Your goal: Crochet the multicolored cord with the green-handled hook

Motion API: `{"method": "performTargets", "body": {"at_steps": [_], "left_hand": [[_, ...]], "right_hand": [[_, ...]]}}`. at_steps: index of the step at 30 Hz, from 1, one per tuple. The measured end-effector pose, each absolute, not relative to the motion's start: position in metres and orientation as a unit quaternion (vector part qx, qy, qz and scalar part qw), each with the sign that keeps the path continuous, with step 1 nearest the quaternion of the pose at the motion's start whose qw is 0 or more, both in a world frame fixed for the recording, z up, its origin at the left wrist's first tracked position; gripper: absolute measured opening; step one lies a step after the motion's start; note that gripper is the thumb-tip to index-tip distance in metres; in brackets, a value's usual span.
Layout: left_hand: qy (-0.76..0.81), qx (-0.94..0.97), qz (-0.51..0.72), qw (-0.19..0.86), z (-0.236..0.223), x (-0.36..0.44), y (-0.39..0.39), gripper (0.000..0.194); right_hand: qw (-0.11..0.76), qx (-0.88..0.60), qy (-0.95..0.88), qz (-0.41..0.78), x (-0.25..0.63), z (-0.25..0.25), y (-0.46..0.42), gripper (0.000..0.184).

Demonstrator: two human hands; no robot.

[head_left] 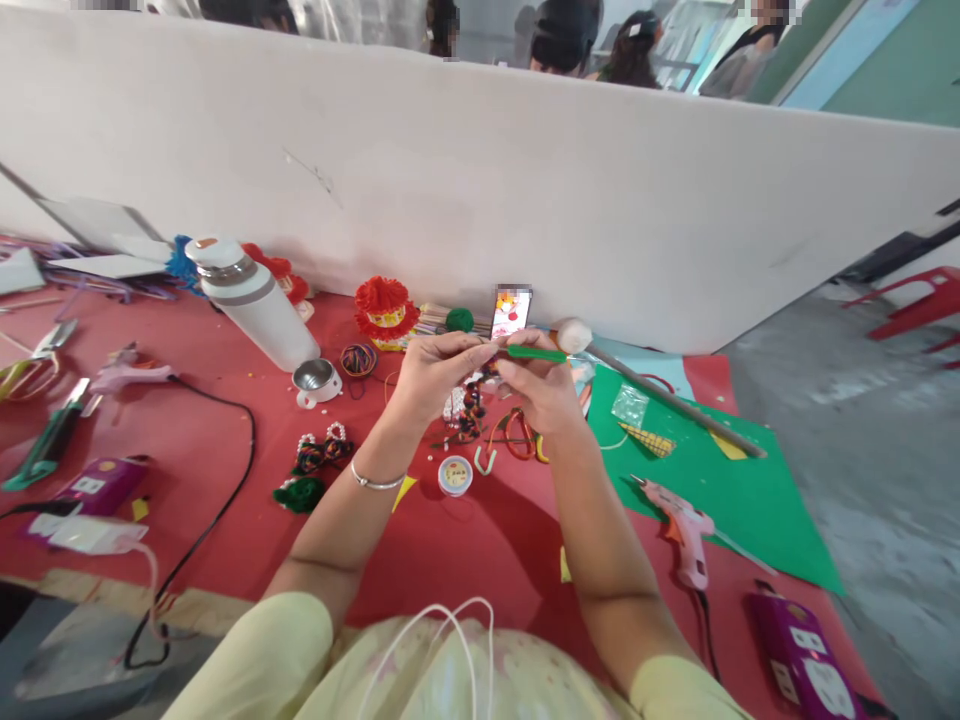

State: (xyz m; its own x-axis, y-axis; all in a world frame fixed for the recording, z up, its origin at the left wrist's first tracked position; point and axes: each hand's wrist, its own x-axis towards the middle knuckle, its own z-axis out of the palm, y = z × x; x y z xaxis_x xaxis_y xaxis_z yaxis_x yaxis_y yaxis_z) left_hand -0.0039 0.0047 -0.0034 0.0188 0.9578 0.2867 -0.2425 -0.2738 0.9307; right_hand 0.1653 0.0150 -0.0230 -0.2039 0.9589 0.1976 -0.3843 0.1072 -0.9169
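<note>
Both hands are raised over the red table, their fingertips almost meeting. My right hand [541, 392] is closed around a slim green stick-like tool [537, 354], which lies level across its fingers. Thumb and fingers of my left hand [442, 368] are pinched at the tool's left end; what they grip is too small to make out. Beneath the hands lie a dark beaded yarn piece [472, 412], red-orange cord loops [516, 436] and a small round spool [455, 476]. Behind them leans a phone [511, 312] with a lit screen.
A white bottle [259, 315], metal cup [315, 378] and red ruffled ornament [386, 310] stand left. Pink glue guns [686, 525] with cords lie on both sides. Green sheet [750, 510] and a long rod [675, 402] are right. A white partition [480, 180] rises behind; people are beyond it.
</note>
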Motion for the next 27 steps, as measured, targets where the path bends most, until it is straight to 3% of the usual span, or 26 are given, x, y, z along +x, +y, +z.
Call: {"method": "performTargets", "body": {"at_steps": [4, 9, 13, 17, 22, 27], "left_hand": [[0.342, 0.509, 0.592, 0.524, -0.001, -0.002, 0.002, 0.027], [0.313, 0.525, 0.588, 0.53, 0.004, -0.001, -0.003, 0.031], [0.308, 0.525, 0.576, 0.546, 0.005, -0.004, -0.003, 0.03], [0.289, 0.591, 0.56, 0.503, 0.007, -0.022, -0.002, 0.022], [0.295, 0.633, 0.552, 0.456, 0.011, -0.04, -0.005, 0.01], [0.305, 0.637, 0.566, 0.425, 0.011, -0.033, -0.004, 0.007]], "right_hand": [[0.589, -0.315, -0.523, 0.53, 0.177, -0.025, 0.015, 0.035], [0.577, -0.308, -0.578, 0.488, 0.18, -0.028, 0.013, 0.043], [0.618, -0.318, -0.604, 0.39, 0.176, -0.021, 0.005, 0.036], [0.564, -0.312, -0.579, 0.5, 0.169, -0.011, -0.009, 0.03], [0.467, -0.255, -0.474, 0.702, 0.163, -0.001, -0.02, 0.037], [0.479, -0.232, -0.441, 0.722, 0.159, -0.002, -0.015, 0.039]]}}
